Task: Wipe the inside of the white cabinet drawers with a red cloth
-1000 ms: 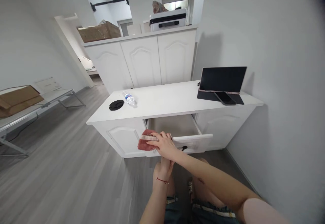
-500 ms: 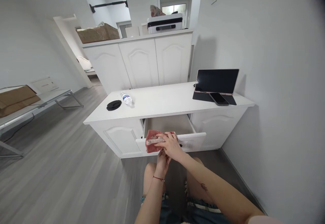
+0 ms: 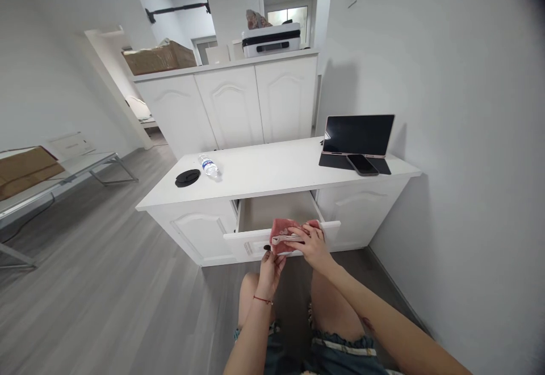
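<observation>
A folded red-pink cloth [image 3: 281, 229] with a pale band along its edge is held up at the front of a pulled-out white drawer [image 3: 247, 239]. My right hand [image 3: 313, 245] is closed on the cloth, its fingers spread across the upper side. Just below the cloth's left end, my left hand [image 3: 271, 270] is at the drawer front with its fingers a little apart. Its fingertips are close to the black drawer knob [image 3: 267, 247]; whether they touch it or the cloth's lower edge is unclear. Inside the drawer, the pale bottom shows.
On the white cabinet top [image 3: 264, 165] are a water bottle [image 3: 209, 166] lying down, a black round object [image 3: 187, 177], a propped tablet [image 3: 358, 135] and a phone [image 3: 362, 164]. My knees are below the drawer. A wall [image 3: 468, 165] stands to the right.
The cloth and my right hand have moved to the right along the drawer front. My left hand has stayed near its place, now apart from my right hand, and the knob beside it shows.
</observation>
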Tool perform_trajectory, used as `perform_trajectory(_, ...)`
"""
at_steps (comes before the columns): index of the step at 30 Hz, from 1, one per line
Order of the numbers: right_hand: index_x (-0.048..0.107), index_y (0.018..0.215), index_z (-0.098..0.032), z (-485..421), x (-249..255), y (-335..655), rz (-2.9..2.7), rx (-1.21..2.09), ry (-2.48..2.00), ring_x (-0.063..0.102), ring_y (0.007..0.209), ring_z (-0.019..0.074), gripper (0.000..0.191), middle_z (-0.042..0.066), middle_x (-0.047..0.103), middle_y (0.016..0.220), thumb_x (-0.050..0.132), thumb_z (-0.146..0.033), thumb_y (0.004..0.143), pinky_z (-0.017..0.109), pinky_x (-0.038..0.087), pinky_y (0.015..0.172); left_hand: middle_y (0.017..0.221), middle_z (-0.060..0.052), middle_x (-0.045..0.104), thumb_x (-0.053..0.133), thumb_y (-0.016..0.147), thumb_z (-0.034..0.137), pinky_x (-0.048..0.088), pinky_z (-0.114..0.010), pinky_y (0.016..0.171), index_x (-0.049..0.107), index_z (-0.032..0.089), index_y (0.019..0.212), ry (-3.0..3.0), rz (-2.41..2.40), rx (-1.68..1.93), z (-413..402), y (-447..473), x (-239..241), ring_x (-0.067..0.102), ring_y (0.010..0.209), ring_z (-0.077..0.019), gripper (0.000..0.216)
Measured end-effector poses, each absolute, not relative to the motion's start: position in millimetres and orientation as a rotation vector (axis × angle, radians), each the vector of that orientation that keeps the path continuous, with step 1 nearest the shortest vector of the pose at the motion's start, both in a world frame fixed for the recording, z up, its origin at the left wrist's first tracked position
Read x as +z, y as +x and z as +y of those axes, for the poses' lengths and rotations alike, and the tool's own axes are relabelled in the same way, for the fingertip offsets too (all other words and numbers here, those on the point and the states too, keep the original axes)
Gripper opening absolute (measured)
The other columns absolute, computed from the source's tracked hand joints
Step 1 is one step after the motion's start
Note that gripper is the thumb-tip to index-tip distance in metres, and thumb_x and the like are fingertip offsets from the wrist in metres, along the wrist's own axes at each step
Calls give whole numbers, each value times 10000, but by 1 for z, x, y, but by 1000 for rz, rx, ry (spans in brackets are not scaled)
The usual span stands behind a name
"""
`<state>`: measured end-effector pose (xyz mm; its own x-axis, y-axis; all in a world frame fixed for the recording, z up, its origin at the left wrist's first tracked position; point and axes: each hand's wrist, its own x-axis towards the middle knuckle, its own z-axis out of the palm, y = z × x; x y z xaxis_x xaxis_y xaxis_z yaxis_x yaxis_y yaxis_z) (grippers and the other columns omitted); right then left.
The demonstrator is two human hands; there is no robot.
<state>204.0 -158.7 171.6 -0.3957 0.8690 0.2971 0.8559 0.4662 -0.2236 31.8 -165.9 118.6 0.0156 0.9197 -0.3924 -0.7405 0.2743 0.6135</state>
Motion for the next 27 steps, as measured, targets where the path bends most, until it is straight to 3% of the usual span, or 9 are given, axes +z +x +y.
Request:
perform_trajectory(12, 658, 1213, -458, -171, 127, 262, -2117, -19, -1660, 370, 1283, 302, 501, 22, 595, 1328, 418, -124, 926, 523, 230, 1096, 670, 6, 678, 831, 692, 269, 545, -238, 664, 591, 167, 766, 264, 960, 1278, -165, 33, 130, 658, 598, -113, 271)
perform_trajectory(18, 716, 1128, -304, -181, 83, 248, -1683, 4, -1653, 384, 1281, 314, 419, 108, 522, 1240, 363, -197, 930, 563, 318, 1099, 666, 15, 650, 822, 709, 257, 559, -244, 679, 561, 172, 755, 265, 946, 1297, -166, 33, 129, 666, 608, -113, 278)
perform_trajectory(22, 547, 1269, -187, -182, 58, 215, -1440, 178, -1754, 361, 1319, 356, 420, 170, 396, 1350, 404, -237, 878, 554, 393, 1053, 682, 7, 652, 843, 680, 259, 567, -263, 661, 560, 171, 778, 235, 943, 1285, -167, 33, 129, 681, 616, -137, 311)
perform_trajectory(27, 195, 1450, -134, -172, 50, 165, -1082, 359, -1876, 409, 1273, 426, 665, 265, 378, 1379, 442, -275, 849, 597, 400, 1011, 632, 12, 648, 778, 742, 174, 573, -261, 672, 578, 176, 759, 156, 921, 1267, -165, 33, 128, 681, 614, -137, 201)
